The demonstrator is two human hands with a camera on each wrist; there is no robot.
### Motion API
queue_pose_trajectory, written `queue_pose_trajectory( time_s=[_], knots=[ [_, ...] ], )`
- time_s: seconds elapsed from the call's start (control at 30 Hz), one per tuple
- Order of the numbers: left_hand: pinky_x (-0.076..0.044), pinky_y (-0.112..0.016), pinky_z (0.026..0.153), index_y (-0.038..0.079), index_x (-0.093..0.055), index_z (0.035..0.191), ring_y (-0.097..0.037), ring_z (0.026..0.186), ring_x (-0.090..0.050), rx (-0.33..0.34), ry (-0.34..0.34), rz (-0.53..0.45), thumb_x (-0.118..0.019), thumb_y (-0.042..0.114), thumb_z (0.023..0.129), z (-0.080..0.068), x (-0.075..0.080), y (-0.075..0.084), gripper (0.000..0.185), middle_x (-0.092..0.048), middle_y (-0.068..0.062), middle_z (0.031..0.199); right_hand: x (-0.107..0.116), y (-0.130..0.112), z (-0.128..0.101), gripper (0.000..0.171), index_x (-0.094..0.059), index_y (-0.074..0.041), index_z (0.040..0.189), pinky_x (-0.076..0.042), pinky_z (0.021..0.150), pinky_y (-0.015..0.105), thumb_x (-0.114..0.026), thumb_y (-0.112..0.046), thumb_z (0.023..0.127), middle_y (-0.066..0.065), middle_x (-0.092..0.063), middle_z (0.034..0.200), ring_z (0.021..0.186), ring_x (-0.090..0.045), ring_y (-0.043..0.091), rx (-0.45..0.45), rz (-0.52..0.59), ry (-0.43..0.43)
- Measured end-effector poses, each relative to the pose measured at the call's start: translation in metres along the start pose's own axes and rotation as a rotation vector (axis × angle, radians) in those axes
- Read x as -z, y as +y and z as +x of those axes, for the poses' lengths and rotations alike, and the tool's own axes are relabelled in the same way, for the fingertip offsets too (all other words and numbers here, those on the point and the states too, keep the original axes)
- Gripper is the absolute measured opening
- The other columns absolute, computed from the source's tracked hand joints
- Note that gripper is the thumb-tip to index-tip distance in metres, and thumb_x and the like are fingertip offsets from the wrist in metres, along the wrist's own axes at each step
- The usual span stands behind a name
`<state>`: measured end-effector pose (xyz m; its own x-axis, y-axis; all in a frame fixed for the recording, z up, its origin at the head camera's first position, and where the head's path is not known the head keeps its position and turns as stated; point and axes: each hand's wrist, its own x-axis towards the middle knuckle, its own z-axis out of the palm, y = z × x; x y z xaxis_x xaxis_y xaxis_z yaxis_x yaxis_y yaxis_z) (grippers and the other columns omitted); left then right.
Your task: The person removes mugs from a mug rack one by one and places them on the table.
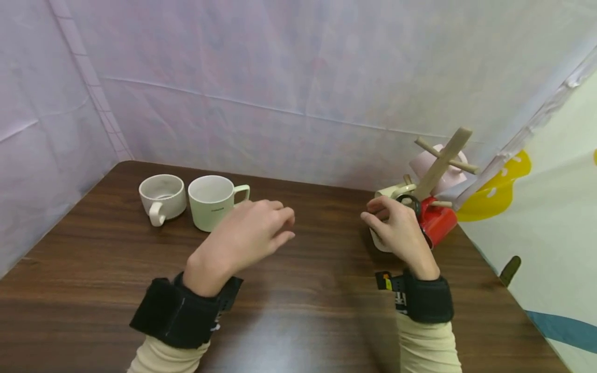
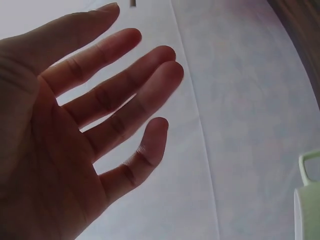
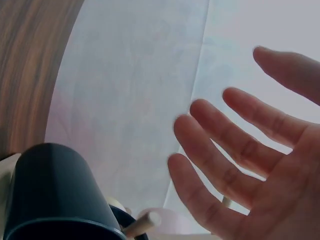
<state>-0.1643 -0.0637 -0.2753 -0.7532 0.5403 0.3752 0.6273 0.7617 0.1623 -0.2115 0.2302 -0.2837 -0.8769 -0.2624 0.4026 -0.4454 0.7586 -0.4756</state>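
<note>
My left hand (image 1: 244, 238) hovers over the table with fingers loosely bent, holding nothing. It overlaps the lower right of a pale green mug (image 1: 201, 211), whose handle points right. A greyish-white cup (image 1: 174, 206) stands left of that mug, handle towards me. At the right, my right hand (image 1: 401, 230), empty with spread fingers, is in front of a wooden mug tree (image 1: 436, 173). On the tree hang a pink mug (image 1: 423, 167) and a red mug (image 1: 440, 227). A dark mug (image 3: 55, 185) fills the lower left of the right wrist view; a cream mug (image 1: 380, 242) is partly hidden behind the hand.
The brown wooden table (image 1: 298, 290) meets a pale fabric wall (image 1: 280, 77) at the back and left. On the right hangs a white sheet (image 1: 550, 248) with a yellow print. Wooden pegs (image 1: 464, 167) jut out from the tree's post.
</note>
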Motion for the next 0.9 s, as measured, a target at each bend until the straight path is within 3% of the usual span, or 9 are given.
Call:
queue_pose_trajectory(
  time_s=[0.1,0.2,0.33,0.43,0.53,0.67,0.77,0.9],
  knots=[
    [-0.053,-0.034,0.067,0.01,-0.07,0.1,-0.018,0.076,-0.066,-0.033,0.009,0.016,-0.075,0.02,0.094,0.002,-0.002,0.005,0.013,-0.068,-0.002,0.093,0.004,0.005,-0.002,0.019,-0.067,0.005,0.11,-0.055,0.082,0.05,-0.07,-0.008,0.095,0.02,-0.071,0.102,0.091,-0.069,0.035,-0.004,0.009,0.091],
    [-0.053,-0.036,0.069,0.01,-0.07,0.099,-0.019,0.078,-0.066,-0.067,0.019,0.053,-0.077,0.021,0.092,0.003,-0.005,0.01,0.014,-0.068,-0.002,0.092,0.009,0.009,-0.005,0.019,-0.068,0.005,0.109,-0.055,0.08,0.031,-0.071,-0.008,0.095,0.021,-0.071,0.099,0.091,-0.07,0.035,-0.017,0.012,0.172],
    [-0.053,-0.038,0.069,0.01,-0.069,0.098,-0.019,0.081,-0.066,-0.136,0.031,0.097,-0.078,0.023,0.091,0.004,-0.008,0.022,0.017,-0.067,-0.001,0.09,0.016,0.014,-0.007,0.021,-0.068,0.006,0.109,-0.042,0.072,0.011,-0.071,-0.01,0.095,0.022,-0.071,0.1,0.089,-0.069,0.035,-0.042,0.01,0.241],
    [-0.051,-0.035,0.069,0.011,-0.068,0.097,-0.018,0.081,-0.065,-0.184,0.023,0.115,-0.077,0.024,0.092,0.004,-0.009,0.035,0.017,-0.066,0.0,0.089,0.021,0.018,-0.007,0.021,-0.069,0.005,0.109,-0.041,0.068,0.012,-0.07,-0.012,0.096,0.022,-0.072,0.1,0.088,-0.068,0.033,-0.07,-0.005,0.281],
    [-0.05,-0.033,0.07,0.013,-0.069,0.098,-0.017,0.083,-0.064,-0.22,0.017,0.136,-0.076,0.027,0.093,0.004,-0.01,0.047,0.017,-0.066,0.001,0.09,0.025,0.023,-0.007,0.023,-0.069,0.004,0.11,-0.042,0.067,0.014,-0.07,-0.014,0.096,0.022,-0.072,0.101,0.083,-0.065,0.009,-0.107,-0.006,0.321],
    [-0.051,-0.032,0.074,0.016,-0.071,0.1,-0.016,0.086,-0.065,-0.261,0.02,0.169,-0.075,0.031,0.093,0.003,-0.015,0.062,0.017,-0.068,0.003,0.093,0.03,0.032,-0.011,0.026,-0.069,0.006,0.112,-0.042,0.069,0.012,-0.069,-0.015,0.097,0.024,-0.07,0.104,0.077,-0.051,-0.015,-0.166,0.037,0.362],
    [-0.052,-0.033,0.077,0.018,-0.072,0.101,-0.015,0.088,-0.066,-0.295,0.029,0.195,-0.075,0.033,0.094,0.001,-0.017,0.073,0.017,-0.069,0.004,0.095,0.033,0.04,-0.013,0.026,-0.068,0.007,0.111,-0.042,0.069,0.012,-0.068,-0.016,0.098,0.02,-0.07,0.102,0.076,-0.052,-0.011,-0.221,0.057,0.411],
    [-0.05,-0.03,0.075,0.019,-0.072,0.1,-0.013,0.088,-0.065,-0.341,0.052,0.201,-0.074,0.032,0.094,-0.003,-0.016,0.084,0.015,-0.068,0.005,0.095,0.036,0.054,-0.01,0.026,-0.069,0.007,0.108,-0.042,0.067,0.015,-0.067,-0.017,0.098,-0.008,-0.066,0.086,0.071,-0.053,-0.007,-0.297,0.077,0.515]
  ],
)
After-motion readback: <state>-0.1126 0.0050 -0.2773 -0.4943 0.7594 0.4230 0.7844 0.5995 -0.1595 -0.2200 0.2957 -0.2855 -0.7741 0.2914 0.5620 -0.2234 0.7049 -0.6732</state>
